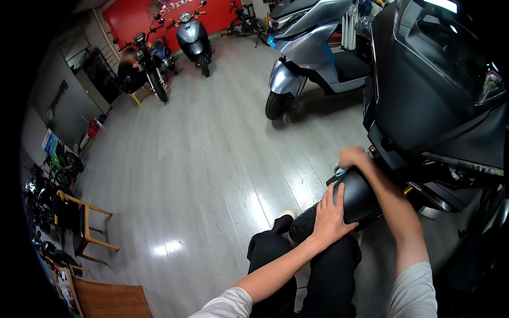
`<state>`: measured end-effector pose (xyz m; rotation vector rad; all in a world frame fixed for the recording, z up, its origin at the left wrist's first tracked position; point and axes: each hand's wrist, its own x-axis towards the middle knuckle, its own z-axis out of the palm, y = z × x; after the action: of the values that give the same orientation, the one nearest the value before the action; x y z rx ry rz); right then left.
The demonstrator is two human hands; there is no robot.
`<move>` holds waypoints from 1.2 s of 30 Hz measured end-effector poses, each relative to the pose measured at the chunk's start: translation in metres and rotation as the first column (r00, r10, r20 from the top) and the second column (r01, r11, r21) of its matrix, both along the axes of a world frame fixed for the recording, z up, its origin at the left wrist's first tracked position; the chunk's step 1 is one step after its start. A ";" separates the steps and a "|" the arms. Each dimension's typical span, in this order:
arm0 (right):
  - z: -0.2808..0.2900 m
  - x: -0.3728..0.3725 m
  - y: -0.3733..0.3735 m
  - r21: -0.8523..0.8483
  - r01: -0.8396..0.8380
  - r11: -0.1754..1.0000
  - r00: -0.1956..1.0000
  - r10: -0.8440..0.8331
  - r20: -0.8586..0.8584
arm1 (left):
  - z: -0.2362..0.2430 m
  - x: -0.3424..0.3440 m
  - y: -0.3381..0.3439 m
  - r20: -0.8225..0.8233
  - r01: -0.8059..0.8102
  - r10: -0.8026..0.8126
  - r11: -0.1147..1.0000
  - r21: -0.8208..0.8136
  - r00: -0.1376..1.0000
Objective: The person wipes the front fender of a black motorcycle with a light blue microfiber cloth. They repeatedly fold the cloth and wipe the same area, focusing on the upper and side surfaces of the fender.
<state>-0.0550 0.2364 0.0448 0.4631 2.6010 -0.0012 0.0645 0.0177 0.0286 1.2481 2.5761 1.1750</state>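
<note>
A matte black front fender (365,199) covers the front wheel of a large dark scooter (424,90) on my right. My left hand (331,214) lies on top of the fender, fingers spread and stretched out. On the fender's far side, my right hand (352,157) is closed on a bluish-grey cloth (341,171), only part of which shows below the fingers. My right forearm crosses over the fender close to the scooter's body. The knobby tire (304,222) sticks out from under the fender, just left of my left hand and by my knees.
A silver-blue scooter (313,47) stands ahead. Farther off are a dark scooter (194,40) and a motorcycle (151,66), with a seated person (129,71) beside it. A wooden chair (85,225) and a brown board (111,298) are at left. Grey plank floor (185,153) lies between.
</note>
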 end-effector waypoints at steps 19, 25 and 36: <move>-0.008 0.203 -0.058 0.137 0.176 0.975 0.383 0.060 -0.922 | -0.002 0.005 -0.006 -0.095 0.064 -0.064 0.998 -0.003 0.993; 0.013 0.202 -0.074 0.009 0.142 0.990 0.457 -0.058 -0.887 | -0.004 -0.008 -0.025 -0.075 0.107 -0.107 0.994 -0.007 0.991; 0.012 0.154 0.032 -0.294 0.232 0.927 0.536 -0.374 -0.757 | -0.038 -0.027 -0.050 0.027 0.199 -0.204 0.910 -0.364 0.979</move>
<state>0.0994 0.2680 0.0565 1.0632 3.3062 -0.7053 0.0379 -0.0326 -0.0092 1.3866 2.4443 0.6135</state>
